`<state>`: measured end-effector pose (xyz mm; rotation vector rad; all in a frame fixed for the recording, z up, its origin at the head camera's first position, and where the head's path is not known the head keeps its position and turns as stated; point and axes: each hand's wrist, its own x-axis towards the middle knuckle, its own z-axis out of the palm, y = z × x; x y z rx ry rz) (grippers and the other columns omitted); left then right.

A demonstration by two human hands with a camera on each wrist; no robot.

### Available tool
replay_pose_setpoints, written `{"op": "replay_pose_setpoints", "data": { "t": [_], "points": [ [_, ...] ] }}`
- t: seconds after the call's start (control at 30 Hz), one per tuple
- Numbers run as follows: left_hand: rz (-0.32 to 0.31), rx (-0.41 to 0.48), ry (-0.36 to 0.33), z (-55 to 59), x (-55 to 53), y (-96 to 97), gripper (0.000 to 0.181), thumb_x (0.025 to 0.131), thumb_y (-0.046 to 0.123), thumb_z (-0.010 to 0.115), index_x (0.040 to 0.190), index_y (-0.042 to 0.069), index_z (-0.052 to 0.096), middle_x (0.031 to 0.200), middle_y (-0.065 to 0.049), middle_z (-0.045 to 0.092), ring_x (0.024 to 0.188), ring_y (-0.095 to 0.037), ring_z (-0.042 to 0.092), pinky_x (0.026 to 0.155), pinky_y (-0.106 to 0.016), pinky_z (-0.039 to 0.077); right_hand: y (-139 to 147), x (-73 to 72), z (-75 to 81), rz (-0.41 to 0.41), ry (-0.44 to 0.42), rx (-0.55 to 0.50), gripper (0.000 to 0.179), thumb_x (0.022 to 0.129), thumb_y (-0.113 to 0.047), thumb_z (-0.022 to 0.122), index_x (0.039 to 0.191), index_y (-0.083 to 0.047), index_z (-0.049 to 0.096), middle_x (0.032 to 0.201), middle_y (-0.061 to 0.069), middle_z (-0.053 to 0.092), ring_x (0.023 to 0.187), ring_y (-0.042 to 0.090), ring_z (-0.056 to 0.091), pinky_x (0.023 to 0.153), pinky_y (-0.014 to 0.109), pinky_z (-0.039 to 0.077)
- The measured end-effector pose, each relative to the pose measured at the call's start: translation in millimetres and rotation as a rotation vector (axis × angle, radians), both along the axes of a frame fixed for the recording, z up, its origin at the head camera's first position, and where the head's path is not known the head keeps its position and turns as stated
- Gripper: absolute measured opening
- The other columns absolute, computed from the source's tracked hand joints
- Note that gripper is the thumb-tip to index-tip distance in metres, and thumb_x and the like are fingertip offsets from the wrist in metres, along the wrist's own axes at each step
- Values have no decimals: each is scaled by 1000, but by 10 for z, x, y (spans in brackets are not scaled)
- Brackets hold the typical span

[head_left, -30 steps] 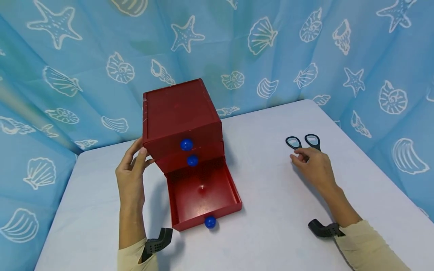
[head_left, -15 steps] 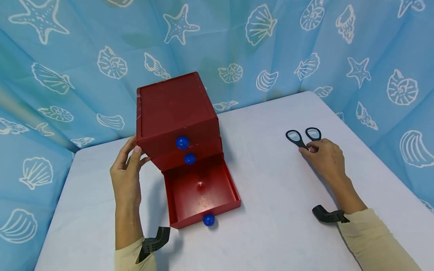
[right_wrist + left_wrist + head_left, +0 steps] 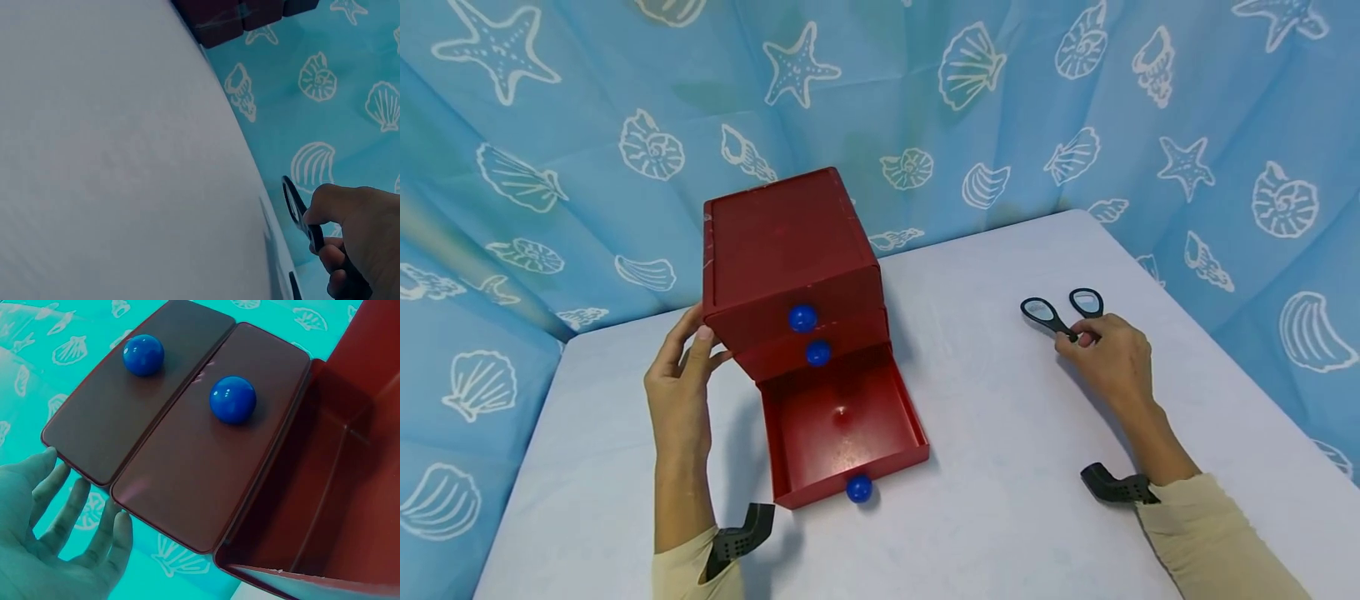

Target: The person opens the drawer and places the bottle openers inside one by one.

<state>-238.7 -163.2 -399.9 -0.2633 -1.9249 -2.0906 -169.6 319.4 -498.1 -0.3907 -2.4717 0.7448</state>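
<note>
A red drawer unit (image 3: 782, 242) with blue ball knobs stands left of centre in the head view. Its bottom drawer (image 3: 842, 433) is pulled out. At the unit's left side rests my left hand (image 3: 681, 392), its spread fingers touching the side edge; the left wrist view shows the thumb (image 3: 40, 465) at the upper drawer front. On the right, my right hand (image 3: 1108, 358) pinches the slim handle of a black-rimmed oval piece (image 3: 1039, 310) with a pale, shiny centre. A similar oval piece (image 3: 1086, 302) is right beside it, its lower part hidden by the hand.
A white cloth covers the table (image 3: 985, 400). Behind and along both sides hangs a blue curtain (image 3: 865, 108) with white shell and starfish prints. Both wrists carry a black bracket (image 3: 1116, 485). The pulled-out drawer juts toward the front of the table.
My right hand has moved from just in front of the two oval pieces to pinching the left one's handle. The left hand keeps its place at the drawer unit. The head view shifted slightly.
</note>
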Motion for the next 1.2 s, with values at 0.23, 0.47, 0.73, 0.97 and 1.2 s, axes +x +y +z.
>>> {"op": "replay_pose_setpoints", "data": {
  "t": [0.23,0.47,0.73,0.97,1.2],
  "points": [
    [3,0,-8,-24,5,-15,41,98,22,65,139,17,62,139,-9,57,116,-31,60,92,-28,54,-198,52,42,71,130,-23,16,80,-13,78,84,2,73,73,9,58,68,20,48,57,27,34],
    [0,-8,-1,-23,-19,-28,41,98,23,65,138,17,62,138,-9,58,115,-30,61,92,-28,54,-433,85,60,153,207,-21,14,77,-8,82,83,1,73,70,6,57,67,18,49,56,21,35],
    [0,0,6,-32,-26,-36,42,98,23,67,139,18,62,139,-9,58,117,-31,60,92,-29,55,-744,153,117,264,254,-28,15,74,-5,84,83,0,74,71,2,56,68,15,50,56,15,35],
    [0,-4,3,-47,-30,-35,42,98,26,66,139,19,62,138,-8,59,116,-31,60,92,-30,54,-962,221,155,336,264,-32,15,74,-5,84,84,-2,74,72,-1,55,69,13,50,57,15,37],
    [-6,-5,5,-40,-37,-34,43,97,28,68,138,19,62,139,-7,58,122,-30,56,93,-30,54,-1172,300,188,400,290,-64,15,74,-4,84,84,-6,74,74,-4,56,70,11,51,56,18,40]
  ]
}}
